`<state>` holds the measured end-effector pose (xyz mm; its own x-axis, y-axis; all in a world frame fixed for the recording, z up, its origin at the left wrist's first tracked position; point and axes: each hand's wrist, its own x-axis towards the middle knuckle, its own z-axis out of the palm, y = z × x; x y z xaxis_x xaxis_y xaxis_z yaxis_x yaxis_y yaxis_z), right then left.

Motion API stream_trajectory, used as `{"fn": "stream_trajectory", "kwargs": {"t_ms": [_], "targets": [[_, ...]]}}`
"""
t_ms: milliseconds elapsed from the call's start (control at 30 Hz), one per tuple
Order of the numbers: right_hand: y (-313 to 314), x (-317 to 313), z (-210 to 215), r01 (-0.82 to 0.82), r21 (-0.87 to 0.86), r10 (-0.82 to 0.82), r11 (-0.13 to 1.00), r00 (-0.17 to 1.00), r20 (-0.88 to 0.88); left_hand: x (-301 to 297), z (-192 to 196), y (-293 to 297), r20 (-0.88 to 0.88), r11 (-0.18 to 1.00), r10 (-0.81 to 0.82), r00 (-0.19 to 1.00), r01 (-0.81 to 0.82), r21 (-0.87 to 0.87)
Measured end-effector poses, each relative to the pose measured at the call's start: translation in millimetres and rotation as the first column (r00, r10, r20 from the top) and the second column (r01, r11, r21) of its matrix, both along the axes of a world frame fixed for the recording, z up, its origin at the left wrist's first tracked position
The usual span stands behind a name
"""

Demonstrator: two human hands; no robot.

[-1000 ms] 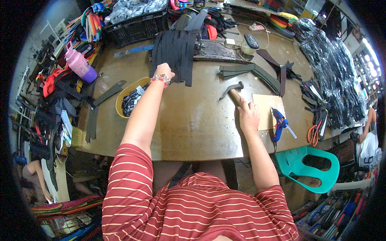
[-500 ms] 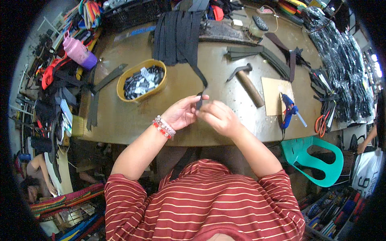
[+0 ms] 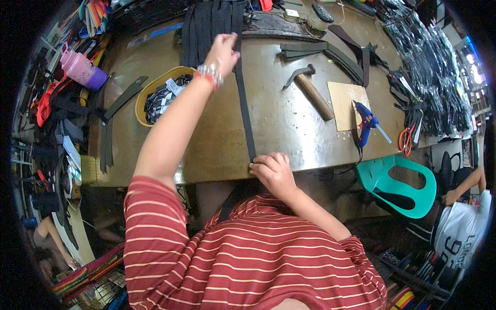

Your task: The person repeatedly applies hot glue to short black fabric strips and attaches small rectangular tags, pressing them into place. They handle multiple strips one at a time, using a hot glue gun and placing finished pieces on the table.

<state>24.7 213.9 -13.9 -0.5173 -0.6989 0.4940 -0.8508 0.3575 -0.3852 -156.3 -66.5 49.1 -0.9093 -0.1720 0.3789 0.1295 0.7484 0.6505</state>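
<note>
Black strap (image 3: 244, 113) lay stretched long and narrow down the table (image 3: 206, 155), from beside the bundle of black straps (image 3: 199, 39) at the far side to the near edge. My right hand (image 3: 273, 172) grasped its near end there, fingers curled round it. My left hand (image 3: 222, 56) was reached out over the far part, beside the bundle, with bracelets (image 3: 210, 76) at the wrist (it was blurred, so I can't tell whether those fingers gripped the strap or only hovered over it). Left of the strap, partly behind my forearm, sat a yellow basin (image 3: 138, 107) of small black and white pieces (image 3: 160, 101). To the right lay a hammer (image 3: 314, 97), its wooden handle slanting toward a thin board (image 3: 337, 106). A blue glue gun (image 3: 365, 124) rested partly on that board, and orange-handled scissors (image 3: 405, 140) lay near the edge, farther right
</note>
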Motion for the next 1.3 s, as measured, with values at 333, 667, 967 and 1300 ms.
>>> {"fn": "stream_trajectory", "kwargs": {"t_ms": [333,667,967,1300], "targets": [[5,-3,11,-0.131,-0.022,0.133,0.991,0.97,0.203,144,-41,51,0.262,0.848,-0.197,0.945,0.298,-0.439],[108,-84,36,0.816,-0.51,-0.621,0.271,0.553,0.555,143,-46,57,0.239,0.867,-0.171,0.956,0.262,-0.424],[201,-213,105,0.736,0.534,-0.877,0.415,0.48,0.021,143,-46,56,0.242,0.869,-0.165,0.956,0.257,-0.422],[12,-118,102,0.165,0.398,-0.247,0.902,0.955,0.163,143,-51,55,0.218,0.897,-0.17,0.961,0.243,-0.37]]}}
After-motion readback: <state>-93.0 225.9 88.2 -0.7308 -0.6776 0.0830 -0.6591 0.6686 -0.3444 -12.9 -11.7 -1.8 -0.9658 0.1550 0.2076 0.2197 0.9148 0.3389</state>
